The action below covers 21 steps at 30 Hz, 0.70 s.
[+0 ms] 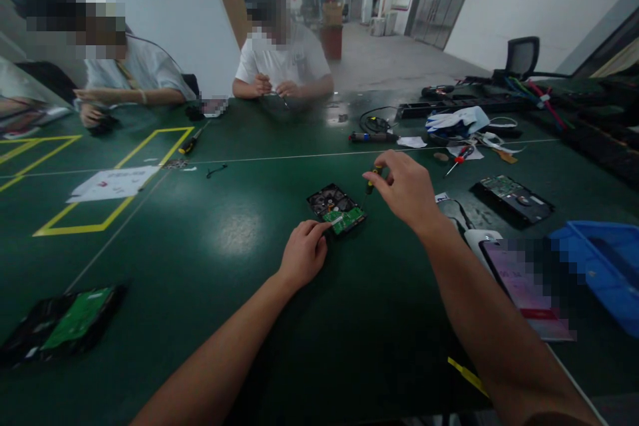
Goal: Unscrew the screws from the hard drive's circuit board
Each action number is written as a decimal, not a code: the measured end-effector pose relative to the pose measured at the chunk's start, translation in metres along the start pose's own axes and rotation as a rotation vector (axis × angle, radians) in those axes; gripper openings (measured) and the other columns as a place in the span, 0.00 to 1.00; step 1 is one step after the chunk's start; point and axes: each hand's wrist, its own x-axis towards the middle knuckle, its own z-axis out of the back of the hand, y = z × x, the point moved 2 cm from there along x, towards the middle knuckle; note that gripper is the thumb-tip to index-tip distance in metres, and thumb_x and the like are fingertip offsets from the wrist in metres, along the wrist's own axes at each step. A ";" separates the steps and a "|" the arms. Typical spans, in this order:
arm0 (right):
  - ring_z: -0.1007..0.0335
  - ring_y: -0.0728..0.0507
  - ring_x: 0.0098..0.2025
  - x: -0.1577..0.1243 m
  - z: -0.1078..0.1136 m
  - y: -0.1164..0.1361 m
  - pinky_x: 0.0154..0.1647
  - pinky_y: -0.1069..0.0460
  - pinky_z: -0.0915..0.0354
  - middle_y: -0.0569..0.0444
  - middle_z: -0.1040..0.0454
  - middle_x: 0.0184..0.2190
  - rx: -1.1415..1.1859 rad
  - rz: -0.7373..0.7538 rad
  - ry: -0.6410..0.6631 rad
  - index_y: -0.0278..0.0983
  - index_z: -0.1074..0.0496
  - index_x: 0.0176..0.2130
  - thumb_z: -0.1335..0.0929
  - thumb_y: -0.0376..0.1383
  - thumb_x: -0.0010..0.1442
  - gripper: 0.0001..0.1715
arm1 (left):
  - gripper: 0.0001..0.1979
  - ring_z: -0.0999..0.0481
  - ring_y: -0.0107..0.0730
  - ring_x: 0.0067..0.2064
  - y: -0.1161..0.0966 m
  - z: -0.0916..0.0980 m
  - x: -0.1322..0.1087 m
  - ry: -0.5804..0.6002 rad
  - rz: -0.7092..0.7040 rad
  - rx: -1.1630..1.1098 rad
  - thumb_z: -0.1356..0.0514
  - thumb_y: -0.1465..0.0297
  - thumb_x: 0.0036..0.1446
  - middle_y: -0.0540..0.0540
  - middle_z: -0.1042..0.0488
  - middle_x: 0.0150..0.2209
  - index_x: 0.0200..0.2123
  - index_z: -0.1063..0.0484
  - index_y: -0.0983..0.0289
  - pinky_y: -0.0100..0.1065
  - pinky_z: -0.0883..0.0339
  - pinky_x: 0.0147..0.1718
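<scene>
A hard drive with a green circuit board facing up lies on the dark green table. My left hand rests at its near left edge, the index finger reaching onto the board and the other fingers curled. Just right of the drive, my right hand grips a small yellow and black screwdriver by its handle between thumb and fingers. The screwdriver is nearly upright, its thin shaft pointing down beside the drive's right corner; whether the tip touches anything is too small to tell.
More hard drives lie at the far left and right. A blue bin and a phone are at the right. Beyond are an electric screwdriver, a red-handled screwdriver and cables. People sit across the table.
</scene>
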 end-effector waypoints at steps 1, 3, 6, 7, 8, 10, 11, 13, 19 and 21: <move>0.30 0.41 0.37 0.000 0.001 0.001 0.41 0.46 0.37 0.50 0.25 0.42 -0.004 0.005 0.011 0.42 0.32 0.43 0.30 0.40 0.66 0.07 | 0.21 0.27 0.44 0.50 0.000 0.000 0.000 0.000 0.000 0.001 0.46 0.75 0.65 0.60 0.26 0.49 0.60 0.30 0.60 0.47 0.29 0.51; 0.29 0.41 0.39 0.000 0.003 0.003 0.42 0.45 0.37 0.50 0.25 0.42 -0.002 0.023 0.036 0.42 0.31 0.44 0.31 0.38 0.66 0.06 | 0.21 0.27 0.44 0.50 -0.001 0.000 0.000 -0.004 -0.004 0.001 0.46 0.75 0.65 0.60 0.26 0.49 0.59 0.29 0.60 0.47 0.29 0.50; 0.29 0.39 0.40 0.000 0.003 0.003 0.43 0.44 0.36 0.49 0.25 0.43 0.018 0.041 0.058 0.42 0.31 0.46 0.32 0.35 0.64 0.09 | 0.21 0.26 0.44 0.50 0.000 0.001 0.001 -0.009 -0.007 -0.002 0.46 0.75 0.65 0.60 0.26 0.49 0.59 0.30 0.59 0.46 0.29 0.50; 0.29 0.39 0.40 0.000 0.002 0.003 0.43 0.44 0.36 0.48 0.25 0.43 0.027 0.036 0.057 0.41 0.32 0.46 0.32 0.35 0.63 0.10 | 0.21 0.26 0.44 0.50 0.000 0.001 0.001 -0.007 -0.007 -0.002 0.46 0.75 0.65 0.60 0.26 0.49 0.60 0.30 0.59 0.46 0.29 0.50; 0.29 0.40 0.40 0.000 0.002 0.002 0.43 0.44 0.36 0.48 0.25 0.44 0.037 0.024 0.053 0.41 0.32 0.46 0.32 0.34 0.63 0.10 | 0.21 0.27 0.44 0.50 -0.001 0.001 0.001 -0.007 -0.006 -0.003 0.46 0.75 0.65 0.60 0.26 0.49 0.60 0.30 0.59 0.46 0.29 0.50; 0.29 0.40 0.38 0.000 0.001 0.000 0.43 0.44 0.35 0.48 0.25 0.44 0.052 -0.006 0.046 0.41 0.33 0.46 0.32 0.34 0.62 0.11 | 0.20 0.27 0.44 0.50 -0.001 0.002 0.001 -0.007 -0.003 -0.003 0.46 0.75 0.66 0.60 0.26 0.49 0.59 0.30 0.60 0.46 0.29 0.50; 0.29 0.40 0.38 0.000 0.001 -0.001 0.42 0.44 0.35 0.48 0.25 0.44 0.054 -0.017 0.045 0.41 0.33 0.45 0.32 0.34 0.62 0.10 | 0.20 0.27 0.44 0.50 -0.001 0.002 0.001 -0.004 -0.001 -0.005 0.46 0.75 0.66 0.60 0.26 0.49 0.59 0.30 0.60 0.46 0.29 0.50; 0.29 0.40 0.38 0.001 0.001 0.000 0.43 0.44 0.36 0.48 0.25 0.42 0.048 -0.018 0.049 0.41 0.32 0.44 0.31 0.35 0.62 0.09 | 0.20 0.27 0.44 0.50 -0.002 0.002 0.001 -0.001 0.002 -0.006 0.47 0.75 0.66 0.60 0.26 0.49 0.59 0.30 0.61 0.46 0.29 0.50; 0.29 0.38 0.42 0.001 0.004 0.006 0.48 0.42 0.35 0.48 0.24 0.43 0.058 0.044 0.043 0.42 0.29 0.45 0.33 0.37 0.66 0.06 | 0.21 0.27 0.44 0.50 0.000 0.000 0.000 -0.001 0.005 -0.005 0.46 0.75 0.66 0.60 0.26 0.49 0.60 0.30 0.59 0.47 0.29 0.50; 0.29 0.38 0.43 0.001 0.003 0.005 0.48 0.42 0.35 0.47 0.24 0.44 0.075 0.049 0.044 0.42 0.29 0.46 0.34 0.36 0.66 0.07 | 0.21 0.27 0.44 0.51 0.000 -0.001 -0.001 0.003 0.011 -0.001 0.46 0.75 0.66 0.60 0.26 0.50 0.60 0.30 0.60 0.47 0.29 0.51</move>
